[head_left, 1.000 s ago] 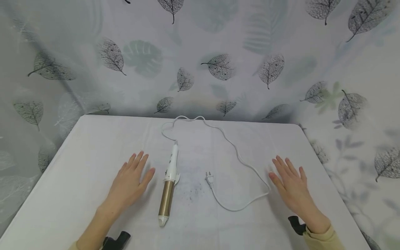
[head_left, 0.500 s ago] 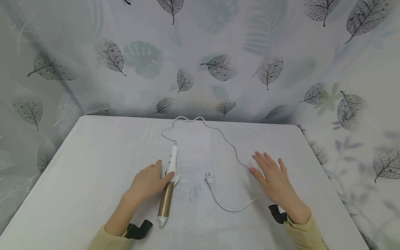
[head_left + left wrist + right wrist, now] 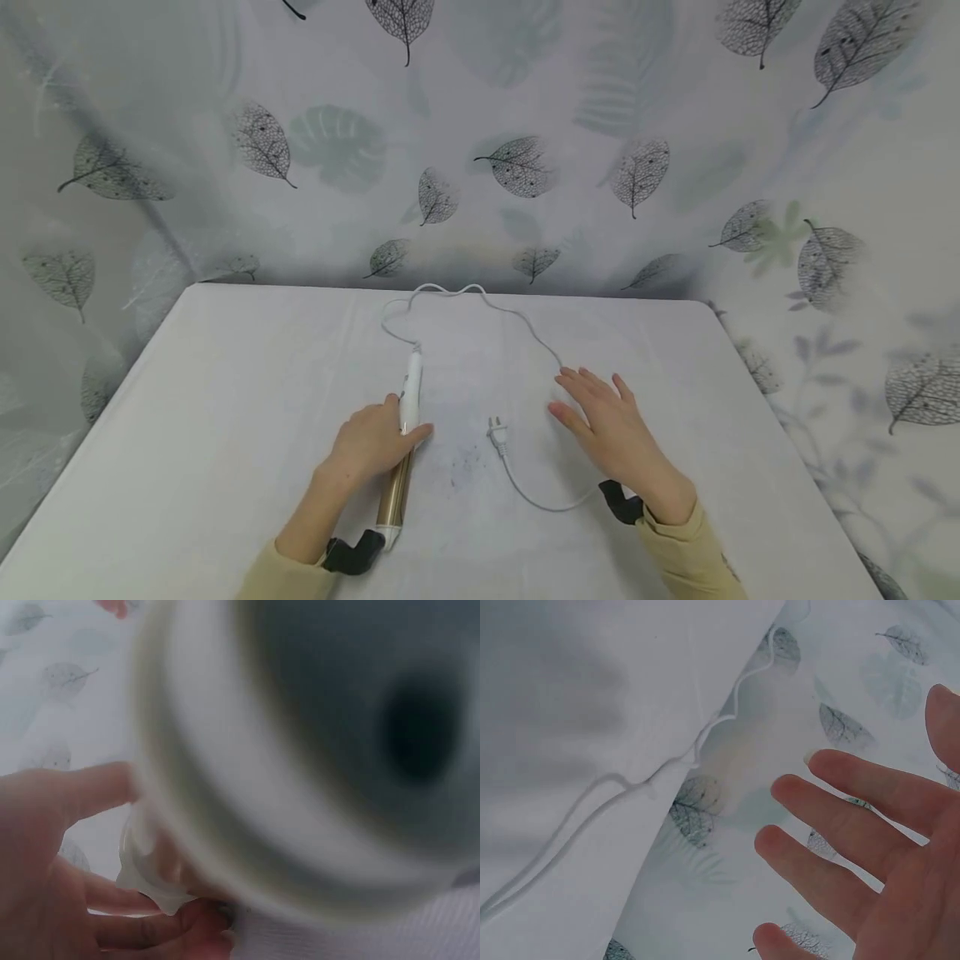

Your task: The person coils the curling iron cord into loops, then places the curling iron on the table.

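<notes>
A curling iron (image 3: 394,493) with a white handle and gold barrel lies lengthwise on the white table. My left hand (image 3: 371,437) grips it near where handle meets barrel, the thumb across its top and the fingers on its far left side. In the left wrist view the iron's blurred white end (image 3: 180,697) hides much of that grip. My right hand (image 3: 611,433) hovers with fingers spread and nothing held, overlapping the white cord (image 3: 525,317) in the head view. Left of that hand lies the two-pin plug (image 3: 498,437), prongs pointing away from me.
The cord loops along the back of the table (image 3: 187,400) and curves round to the plug. A leaf-patterned curtain (image 3: 480,225) hangs right behind the table's far edge. Black wrist mounts (image 3: 356,554) sit at both wrists, the left one beside the iron's tip.
My left hand has moved right from beside the curling iron and taken hold of it. The right hand has moved left over the cord, still with fingers spread.
</notes>
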`<state>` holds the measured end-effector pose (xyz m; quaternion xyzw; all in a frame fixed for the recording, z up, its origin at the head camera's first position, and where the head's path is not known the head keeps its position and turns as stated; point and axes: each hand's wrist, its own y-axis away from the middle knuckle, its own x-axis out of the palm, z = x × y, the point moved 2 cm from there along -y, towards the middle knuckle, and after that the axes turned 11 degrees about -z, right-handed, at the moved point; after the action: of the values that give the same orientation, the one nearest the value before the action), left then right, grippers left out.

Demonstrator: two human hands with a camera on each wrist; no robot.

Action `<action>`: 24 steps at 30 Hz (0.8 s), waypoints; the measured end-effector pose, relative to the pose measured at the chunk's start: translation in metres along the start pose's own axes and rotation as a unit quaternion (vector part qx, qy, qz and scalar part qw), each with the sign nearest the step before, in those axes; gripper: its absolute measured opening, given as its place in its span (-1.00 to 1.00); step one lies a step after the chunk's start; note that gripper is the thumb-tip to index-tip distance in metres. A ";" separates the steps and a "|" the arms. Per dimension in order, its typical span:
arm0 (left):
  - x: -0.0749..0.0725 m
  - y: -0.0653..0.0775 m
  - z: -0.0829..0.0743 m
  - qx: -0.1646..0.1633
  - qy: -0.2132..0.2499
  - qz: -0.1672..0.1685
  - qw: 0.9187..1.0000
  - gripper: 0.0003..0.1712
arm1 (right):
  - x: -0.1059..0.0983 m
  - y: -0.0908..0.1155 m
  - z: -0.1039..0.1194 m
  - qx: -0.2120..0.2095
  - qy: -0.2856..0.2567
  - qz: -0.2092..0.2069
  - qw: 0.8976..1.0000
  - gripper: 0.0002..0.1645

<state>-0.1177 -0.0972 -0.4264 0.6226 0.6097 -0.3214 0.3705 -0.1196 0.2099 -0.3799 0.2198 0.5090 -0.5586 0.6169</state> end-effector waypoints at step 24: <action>-0.007 0.007 -0.007 0.075 0.051 0.031 0.995 -0.16 | 0.004 -0.005 0.020 -0.033 -0.046 0.020 0.998 -0.54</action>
<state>-0.1118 -0.0947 -0.4167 0.6832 0.5823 -0.3221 0.3007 -0.1173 0.1892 -0.3742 0.1835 0.4935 -0.5386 0.6578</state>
